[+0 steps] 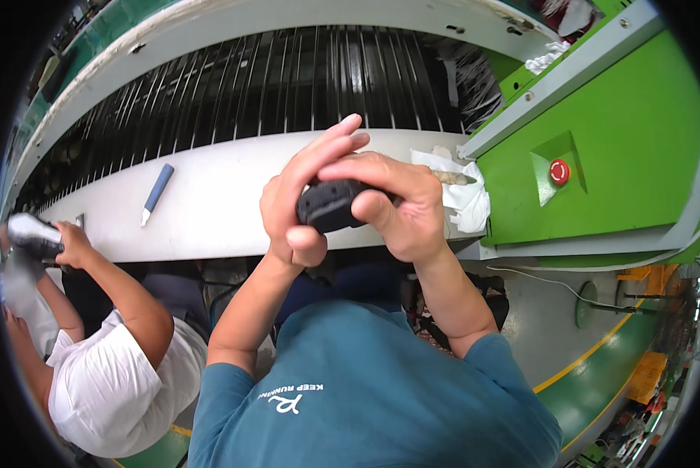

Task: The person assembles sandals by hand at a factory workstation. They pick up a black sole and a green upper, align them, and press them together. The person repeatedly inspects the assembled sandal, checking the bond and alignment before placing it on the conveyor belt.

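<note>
1) I see the left hand (280, 203) and right hand (412, 203) grasping a black item (327, 209) between them
2) Thumbs opposing fingers should keep it from twisting
3) The white bench (225, 214) bears a blue-handled tool (160, 187), well apart

Black object (328, 209), teal shirt (389, 382), green panel (627, 132), red button (559, 171)
</note>
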A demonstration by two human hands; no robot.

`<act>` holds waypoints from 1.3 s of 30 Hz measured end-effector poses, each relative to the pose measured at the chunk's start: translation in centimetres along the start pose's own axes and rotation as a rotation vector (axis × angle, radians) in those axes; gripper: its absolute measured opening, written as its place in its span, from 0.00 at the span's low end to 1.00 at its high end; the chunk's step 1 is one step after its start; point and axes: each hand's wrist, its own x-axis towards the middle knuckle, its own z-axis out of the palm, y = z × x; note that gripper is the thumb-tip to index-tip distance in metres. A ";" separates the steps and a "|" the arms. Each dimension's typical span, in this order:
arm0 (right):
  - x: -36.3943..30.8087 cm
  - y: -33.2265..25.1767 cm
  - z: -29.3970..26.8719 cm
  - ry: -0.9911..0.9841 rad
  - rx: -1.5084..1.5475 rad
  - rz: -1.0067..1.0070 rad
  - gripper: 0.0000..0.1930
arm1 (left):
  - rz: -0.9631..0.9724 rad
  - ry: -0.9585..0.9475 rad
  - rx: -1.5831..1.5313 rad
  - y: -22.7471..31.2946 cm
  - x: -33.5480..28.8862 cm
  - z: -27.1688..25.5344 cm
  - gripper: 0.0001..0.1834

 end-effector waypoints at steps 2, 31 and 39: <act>0.8 1.1 -0.1 0.048 0.105 0.031 0.21 | -0.090 0.013 -0.022 -1.0 0.5 0.4 0.58; 3.1 3.2 -1.9 0.409 0.221 0.167 0.22 | -0.164 0.019 -0.029 -3.8 3.2 1.7 0.43; 1.4 1.1 -1.3 0.149 -0.037 -0.043 0.19 | -0.045 -0.076 -0.120 -1.4 3.9 1.6 0.33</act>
